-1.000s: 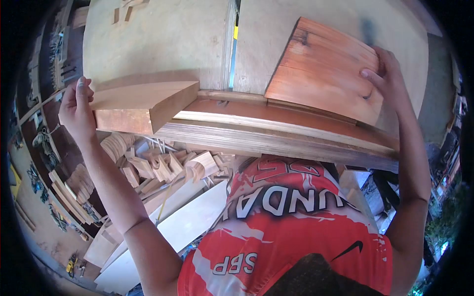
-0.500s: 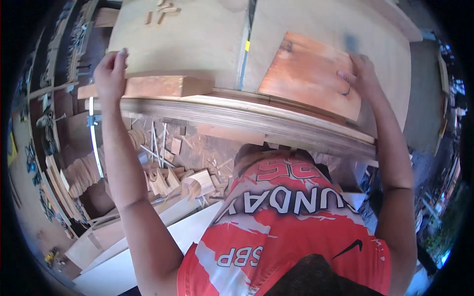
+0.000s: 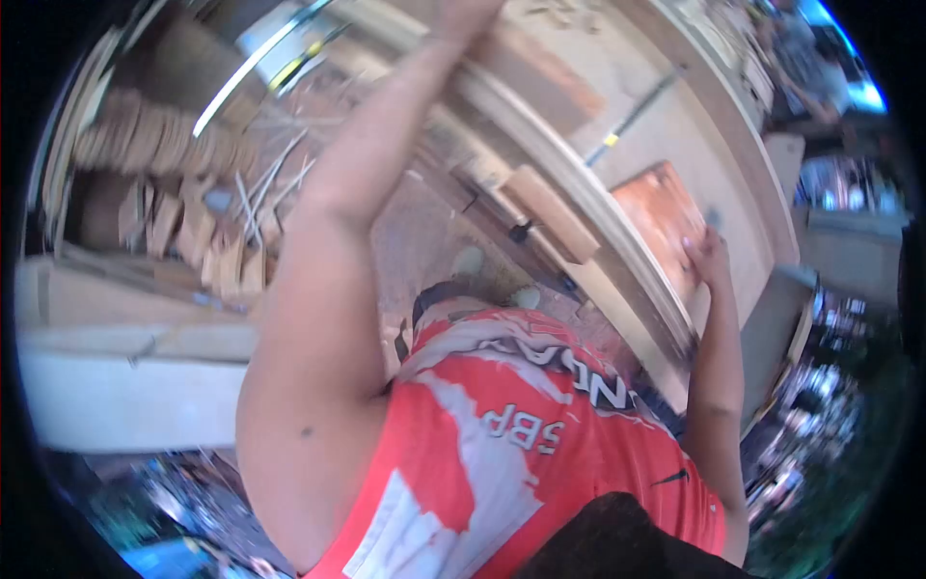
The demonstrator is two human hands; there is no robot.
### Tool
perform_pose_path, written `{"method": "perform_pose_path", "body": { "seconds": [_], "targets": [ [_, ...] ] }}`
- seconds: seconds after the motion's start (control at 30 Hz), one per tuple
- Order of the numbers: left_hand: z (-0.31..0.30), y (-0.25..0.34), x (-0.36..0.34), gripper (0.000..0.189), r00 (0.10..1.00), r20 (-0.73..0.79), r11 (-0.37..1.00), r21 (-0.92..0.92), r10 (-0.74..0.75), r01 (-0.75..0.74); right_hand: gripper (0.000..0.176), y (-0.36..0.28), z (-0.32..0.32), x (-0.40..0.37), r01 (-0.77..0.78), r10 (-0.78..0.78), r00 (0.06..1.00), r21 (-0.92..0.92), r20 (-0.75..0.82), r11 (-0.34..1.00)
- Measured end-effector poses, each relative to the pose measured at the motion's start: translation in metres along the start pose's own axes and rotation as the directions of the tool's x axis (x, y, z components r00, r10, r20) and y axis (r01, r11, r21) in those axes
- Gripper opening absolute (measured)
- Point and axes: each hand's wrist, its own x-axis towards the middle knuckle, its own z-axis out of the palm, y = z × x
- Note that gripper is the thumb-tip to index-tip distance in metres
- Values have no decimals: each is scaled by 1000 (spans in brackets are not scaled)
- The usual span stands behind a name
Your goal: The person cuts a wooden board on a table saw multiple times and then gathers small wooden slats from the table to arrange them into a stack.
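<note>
My right hand (image 3: 710, 259) is at the right edge of a reddish-brown wooden board (image 3: 658, 217), fingers closed on its edge. The board lies on the pale worktable, near its front edge. My left arm reaches forward across the bench, and my left hand (image 3: 470, 14) is at the top of the view, blurred and partly cut off, so its fingers do not show. Close to that hand, a long wooden block (image 3: 555, 72) lies along the table's front edge, also blurred.
A dark strip with a yellow mark (image 3: 611, 140) crosses the worktable (image 3: 666, 125). Small wood pieces (image 3: 555, 12) lie at its far side. Below the edge is another wooden block (image 3: 552, 212). Stacked curved wood pieces (image 3: 145, 140) and offcuts stand at left. A person (image 3: 815, 72) is at upper right.
The view has swung, so the table now slants down to the right. My left hand has shifted to the top edge of the view. My right hand stays at the board's edge.
</note>
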Motion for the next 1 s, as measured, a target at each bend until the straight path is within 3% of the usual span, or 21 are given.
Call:
{"method": "perform_pose_path", "body": {
  "seconds": [0.03, 0.1, 0.13, 0.17, 0.2, 0.23, 0.27, 0.3, 0.37, 0.4, 0.43, 0.47, 0.5, 0.53, 0.6, 0.63, 0.77, 0.83, 1.0],
  "targets": [
    [-13, -7, -9, 18, 988, -144, 990, -138, -58, 38, 71, 15, 4, 9, 34, -37, 998, 55, 44, 998],
    [-69, 14, -61, 30, 923, -341, 983, -84, -180, 160, 73, 12, 2, 10, 94, -103, 989, 91, 107, 991],
    [-88, -2, -98, 35, 882, -420, 977, -98, -212, 188, 72, 3, -2, 4, 76, -103, 990, 251, 96, 965],
    [-101, -19, -137, 32, 781, -512, 934, -189, -358, 304, 71, -8, -6, 3, 51, -92, 992, 410, 81, 911],
    [-108, -43, -187, 28, 654, -573, 869, -293, -493, 398, 71, -14, -9, 6, 63, -106, 991, 402, 85, 913],
    [-97, -89, -248, 25, 500, -568, 726, -283, -654, 627, 69, -4, -8, 9, 46, -71, 994, 280, 81, 959],
    [-75, -122, -306, 25, 435, -577, 638, -206, -692, 742, 66, -3, -12, 8, 31, -41, 997, 150, 64, 988],
    [-40, -206, -388, 25, 451, -480, 496, 38, -752, 868, 66, -12, -16, 8, 37, -46, 997, 145, 58, 989],
    [5, -173, -396, 27, 620, -137, 610, 107, -773, 785, 63, -27, -26, -2, 43, -58, 996, 192, 73, 980],
    [16, -147, -379, 27, 644, -102, 637, 93, -758, 765, 65, -9, -21, 9, 36, -67, 988, 211, 142, 977],
    [23, -109, -347, 31, 629, -22, 629, -71, -777, 774, 66, 19, -8, 22, 14, -63, 977, 234, 202, 972],
    [36, -80, -324, 35, 622, 72, 594, -227, -780, 771, 68, 36, 9, 24, 35, -64, 991, 227, 120, 973],
    [51, -68, -319, 36, 462, 10, 431, -340, -887, 836, 71, 46, 15, 25, 54, -63, 997, 214, 36, 975],
    [60, -65, -313, 37, 268, -25, 250, -447, -963, 859, 75, 34, 2, 18, 32, -54, 994, 220, 97, 975],
    [110, -172, -377, 38, 304, -44, 296, -403, -952, 866, 83, 11, -8, 16, 11, -33, 990, 161, 137, 987],
    [109, -181, -372, 38, 297, -12, 274, -423, -955, 864, 86, 14, -3, 16, -1, -10, 993, 92, 116, 996],
    [101, -163, -345, 39, 329, 84, 257, -455, -941, 852, 83, -14, -14, -2, -33, 31, 996, -20, -79, 999],
    [100, -160, -342, 39, 347, 105, 266, -452, -932, 851, 89, -22, -20, -6, -77, 80, 995, -47, 56, 996],
    [105, -171, -350, 39, 382, 167, 277, -443, -909, 853, 91, -22, -17, -10, -71, 73, 996, -30, 56, 997]
  ]
}}
